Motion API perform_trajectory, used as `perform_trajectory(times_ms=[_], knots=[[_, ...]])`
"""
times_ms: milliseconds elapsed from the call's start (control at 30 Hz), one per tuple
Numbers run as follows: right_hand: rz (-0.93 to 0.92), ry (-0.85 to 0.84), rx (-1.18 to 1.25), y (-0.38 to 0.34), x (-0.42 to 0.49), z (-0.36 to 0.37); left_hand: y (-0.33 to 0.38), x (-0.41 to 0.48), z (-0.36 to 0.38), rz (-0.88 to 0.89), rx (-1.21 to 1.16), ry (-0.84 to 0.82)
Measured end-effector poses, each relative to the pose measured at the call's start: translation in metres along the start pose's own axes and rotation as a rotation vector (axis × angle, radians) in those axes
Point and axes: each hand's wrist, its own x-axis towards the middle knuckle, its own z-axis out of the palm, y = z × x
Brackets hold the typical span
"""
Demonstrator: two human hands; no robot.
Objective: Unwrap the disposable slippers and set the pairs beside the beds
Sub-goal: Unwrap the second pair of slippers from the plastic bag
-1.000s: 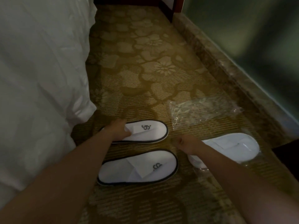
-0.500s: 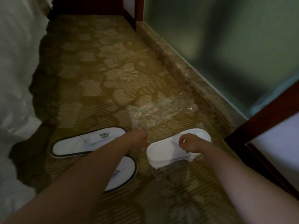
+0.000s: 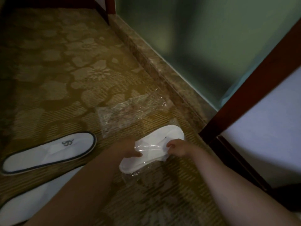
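Patterned gold-brown carpet with pale flower shapes covers the floor, dim and slightly blurred. Near the middle of it lies the wrapped pair of slippers, white, still inside clear plastic that glints across the top and trails out crumpled at the near end. The left hand presses on the left edge of the pack, its fingers curled down onto the plastic; whether they pinch it or only rest on it is unclear. The right hand is at the right edge, fingers bent and closed on the wrapping there. Both bare forearms reach in from the near edge.

Just beyond the pack, touching or nearly touching its far end, an empty clear wrapper lies flat on the carpet. Well to the left, an unwrapped slipper with dark trim and a small logo lies on the carpet, and a second unwrapped slipper sits nearer, partly hidden behind the left forearm.

Along the right runs a mottled stone skirting below a greenish wall. At the near right stands a dark red-brown wooden frame with a pale panel.
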Motion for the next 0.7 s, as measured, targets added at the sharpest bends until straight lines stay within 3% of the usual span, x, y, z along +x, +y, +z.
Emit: perform_trajectory(times_ms=[233, 367, 700], knots=[[0.016, -0.003, 0.032, 0.008, 0.003, -0.006, 0.013, 0.004, 0.003, -0.070, -0.096, -0.127], [0.027, 0.016, 0.030, 0.007, 0.001, -0.010, 0.020, 0.002, -0.013, -0.019, -0.105, -0.137], [-0.007, 0.240, 0.202, -0.007, -0.009, -0.027, 0.005, -0.034, -0.062, 0.038, -0.412, -0.016]])
